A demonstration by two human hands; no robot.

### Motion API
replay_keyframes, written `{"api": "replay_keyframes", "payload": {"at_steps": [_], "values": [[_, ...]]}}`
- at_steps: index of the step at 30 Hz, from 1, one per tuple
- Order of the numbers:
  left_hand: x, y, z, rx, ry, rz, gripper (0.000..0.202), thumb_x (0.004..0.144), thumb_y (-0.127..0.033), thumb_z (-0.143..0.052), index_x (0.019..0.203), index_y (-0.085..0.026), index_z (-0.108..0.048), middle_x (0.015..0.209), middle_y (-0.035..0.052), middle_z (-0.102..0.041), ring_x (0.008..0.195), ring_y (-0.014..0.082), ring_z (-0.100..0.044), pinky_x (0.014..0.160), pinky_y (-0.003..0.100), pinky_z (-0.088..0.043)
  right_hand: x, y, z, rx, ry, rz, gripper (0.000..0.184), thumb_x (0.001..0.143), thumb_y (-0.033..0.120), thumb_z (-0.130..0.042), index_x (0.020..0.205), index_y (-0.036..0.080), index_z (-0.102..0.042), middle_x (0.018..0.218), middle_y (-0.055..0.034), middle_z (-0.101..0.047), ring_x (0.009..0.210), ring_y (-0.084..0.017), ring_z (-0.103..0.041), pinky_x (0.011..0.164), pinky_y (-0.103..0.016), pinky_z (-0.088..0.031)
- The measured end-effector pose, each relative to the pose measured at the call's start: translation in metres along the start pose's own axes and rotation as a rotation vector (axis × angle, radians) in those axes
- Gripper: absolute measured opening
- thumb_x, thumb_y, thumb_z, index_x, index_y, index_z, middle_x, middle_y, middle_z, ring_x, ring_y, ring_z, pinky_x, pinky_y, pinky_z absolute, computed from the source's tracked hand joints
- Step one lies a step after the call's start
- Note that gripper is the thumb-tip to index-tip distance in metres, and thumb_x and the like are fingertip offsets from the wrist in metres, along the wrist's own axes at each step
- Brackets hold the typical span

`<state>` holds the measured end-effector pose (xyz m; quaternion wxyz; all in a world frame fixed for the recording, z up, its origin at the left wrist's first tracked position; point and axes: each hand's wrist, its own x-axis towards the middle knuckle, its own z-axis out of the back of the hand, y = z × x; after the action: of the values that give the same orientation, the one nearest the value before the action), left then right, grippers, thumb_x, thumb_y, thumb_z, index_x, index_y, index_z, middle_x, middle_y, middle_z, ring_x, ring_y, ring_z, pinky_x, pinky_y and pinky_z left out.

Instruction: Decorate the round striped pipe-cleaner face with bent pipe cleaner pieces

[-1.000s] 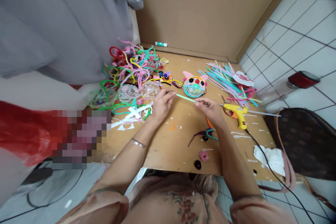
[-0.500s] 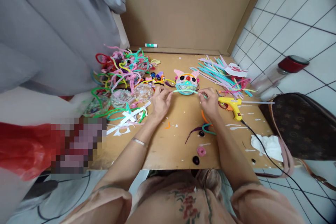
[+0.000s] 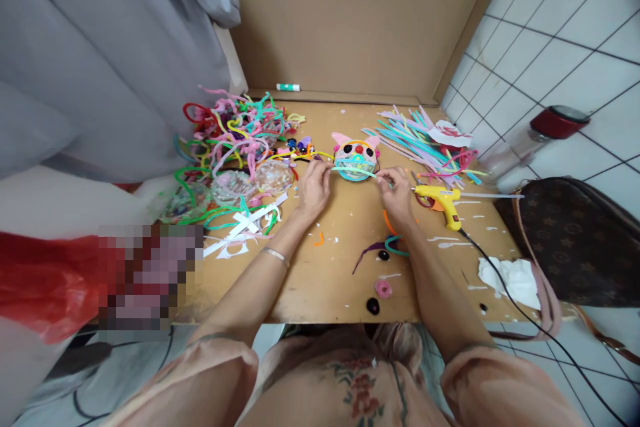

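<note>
A pale green pipe cleaner (image 3: 354, 171) stretches between my hands, bowed slightly. My left hand (image 3: 316, 185) pinches its left end, and my right hand (image 3: 394, 192) pinches the right end. Just behind it sits a round clear ornament decorated as an animal face (image 3: 356, 155), with pink ears, black eyes, a red nose and a turquoise lower rim. The pipe cleaner crosses in front of the ornament's lower part; whether they touch I cannot tell. A yellow glue gun (image 3: 443, 201) lies on the table to the right of my right hand.
A tangle of coloured pipe cleaners (image 3: 240, 123) and clear plastic domes (image 3: 273, 177) fill the left. Straight pipe cleaners (image 3: 410, 140) lie at back right. Black pompoms (image 3: 373, 306), a tissue (image 3: 509, 279), a brown bag (image 3: 580, 240) and the glue gun's cord (image 3: 495, 280) are nearer.
My left hand has shifted slightly right and up, and the pipe cleaner's left end has risen with it. My right hand has barely moved. Everything else lies as before.
</note>
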<state>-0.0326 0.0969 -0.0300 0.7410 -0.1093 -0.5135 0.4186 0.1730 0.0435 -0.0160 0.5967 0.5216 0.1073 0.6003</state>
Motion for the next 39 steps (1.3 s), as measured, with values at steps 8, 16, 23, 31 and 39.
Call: {"api": "replay_keyframes", "payload": {"at_steps": [8, 16, 23, 31, 39], "values": [[0.001, 0.003, -0.004, 0.059, -0.048, -0.034, 0.019, 0.091, -0.018, -0.049, 0.092, -0.020, -0.068, 0.103, 0.0092, -0.061, 0.101, 0.0229, -0.055, 0.090, 0.038, -0.045, -0.003, 0.003, 0.006, -0.135, 0.147, 0.080, 0.025, 0.083, 0.016, -0.047, 0.090, 0.018, -0.071, 0.094, -0.0081, -0.061, 0.092, -0.023, -0.059, 0.085, -0.039, -0.047], [0.000, -0.002, -0.003, 0.057, -0.107, 0.065, 0.018, 0.090, -0.018, -0.053, 0.093, -0.020, -0.071, 0.089, 0.0066, -0.051, 0.088, 0.0200, -0.051, 0.081, 0.035, -0.044, -0.009, 0.023, 0.011, -0.446, 0.084, 0.185, 0.024, 0.089, 0.018, -0.049, 0.088, 0.023, -0.073, 0.104, -0.0091, -0.063, 0.102, -0.027, -0.053, 0.092, -0.046, -0.037], [0.000, 0.005, -0.009, -0.273, -0.218, 0.290, 0.018, 0.089, -0.033, -0.058, 0.090, -0.018, -0.068, 0.106, 0.0105, -0.060, 0.111, 0.0220, -0.057, 0.092, 0.036, -0.050, -0.011, 0.024, 0.015, -0.366, 0.209, 0.195, 0.027, 0.094, 0.024, -0.048, 0.097, 0.025, -0.075, 0.096, -0.0060, -0.072, 0.091, -0.021, -0.063, 0.085, -0.036, -0.041], [0.003, -0.016, -0.015, -0.959, -0.340, 0.733, 0.063, 0.087, -0.027, -0.066, 0.139, -0.028, -0.032, 0.128, 0.0126, -0.062, 0.102, 0.0145, -0.069, 0.096, 0.033, -0.053, -0.019, 0.032, 0.010, -0.255, 0.194, 0.241, 0.027, 0.092, 0.023, -0.049, 0.094, 0.022, -0.076, 0.094, -0.0082, -0.073, 0.084, -0.021, -0.066, 0.073, -0.032, -0.046], [0.003, -0.053, 0.002, -1.302, -0.329, 0.728, 0.056, 0.093, -0.021, -0.054, 0.145, -0.027, -0.034, 0.141, 0.0106, -0.055, 0.123, 0.0182, -0.062, 0.107, 0.037, -0.047, -0.012, 0.038, 0.010, 0.352, -0.107, -0.054, 0.016, 0.080, 0.034, -0.064, 0.087, 0.020, -0.070, 0.070, 0.0008, -0.066, 0.057, -0.012, -0.054, 0.055, -0.026, -0.043]]}}
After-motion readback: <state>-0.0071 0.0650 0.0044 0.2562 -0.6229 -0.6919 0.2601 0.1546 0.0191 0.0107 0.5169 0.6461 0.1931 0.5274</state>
